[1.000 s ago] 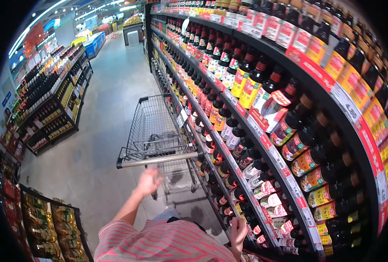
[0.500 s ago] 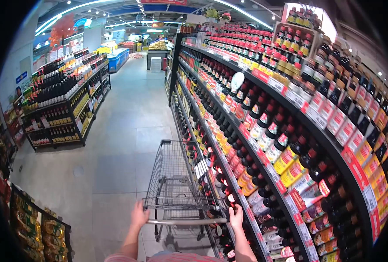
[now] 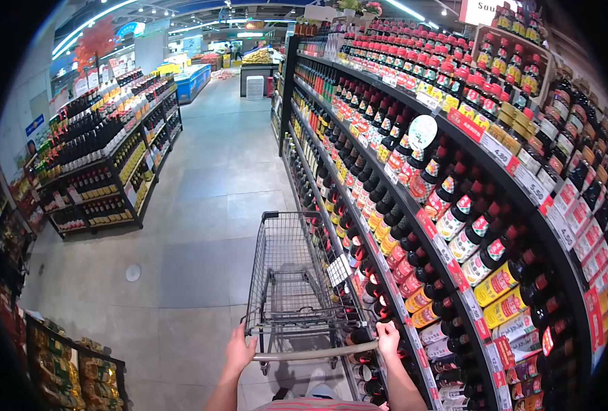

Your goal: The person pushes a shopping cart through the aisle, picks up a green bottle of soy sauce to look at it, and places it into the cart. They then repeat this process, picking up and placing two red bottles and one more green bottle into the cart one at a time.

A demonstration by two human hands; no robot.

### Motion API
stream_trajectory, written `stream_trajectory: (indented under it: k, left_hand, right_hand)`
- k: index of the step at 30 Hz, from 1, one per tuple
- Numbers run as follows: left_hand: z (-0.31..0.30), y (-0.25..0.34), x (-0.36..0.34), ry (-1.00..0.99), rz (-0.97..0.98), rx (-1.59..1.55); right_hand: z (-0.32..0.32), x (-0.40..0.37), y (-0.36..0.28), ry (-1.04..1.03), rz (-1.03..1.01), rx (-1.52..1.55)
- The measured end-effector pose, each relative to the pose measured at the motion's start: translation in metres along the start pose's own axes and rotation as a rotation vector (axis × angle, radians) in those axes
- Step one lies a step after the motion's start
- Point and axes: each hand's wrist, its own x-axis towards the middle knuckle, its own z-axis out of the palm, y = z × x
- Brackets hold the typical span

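A shopping cart (image 3: 287, 264) with a dark wire basket stands in front of me, and its floor grid shows through the mesh. Its pale handlebar (image 3: 317, 354) runs across between my hands. My left hand (image 3: 239, 351) is closed at the left end of the bar, with the fingertips partly hidden at the cart's corner. Around the right end, my right hand (image 3: 388, 340) is closed, knuckles up, near the shelf. A white card (image 3: 339, 270) shows at the basket's right side.
Tiered shelves (image 3: 448, 257) of sauce bottles run close along the cart's right side. To the left stands a bottle display (image 3: 102, 181). A low rack of golden packs (image 3: 78, 366) is at the lower left. A blue chest (image 3: 192, 83) stands farther down the aisle.
The cart and both hands have shifted right in view, and the nearby shelf labels and bottles look a little closer. My right hand's fingers are curled more tightly at the bar's end.
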Motion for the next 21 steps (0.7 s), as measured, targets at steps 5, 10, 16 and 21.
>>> stream_trajectory:
  k: [5,10,16,21]
  left_hand:
    - [0.004,0.011,0.059,0.052,0.0,0.005]
    - [0.012,0.021,0.129,0.106,-0.074,0.09]
    - [0.009,0.027,0.219,0.157,-0.205,0.134]
    - [-0.005,0.036,0.286,0.202,-0.29,0.166]
  right_hand:
    - [0.042,0.069,0.001,-0.047,-0.012,0.217]
    - [0.088,0.148,-0.009,-0.11,-0.029,0.174]
    - [0.161,0.239,-0.012,-0.199,-0.036,0.28]
    - [0.218,0.292,-0.034,-0.217,-0.02,0.33]
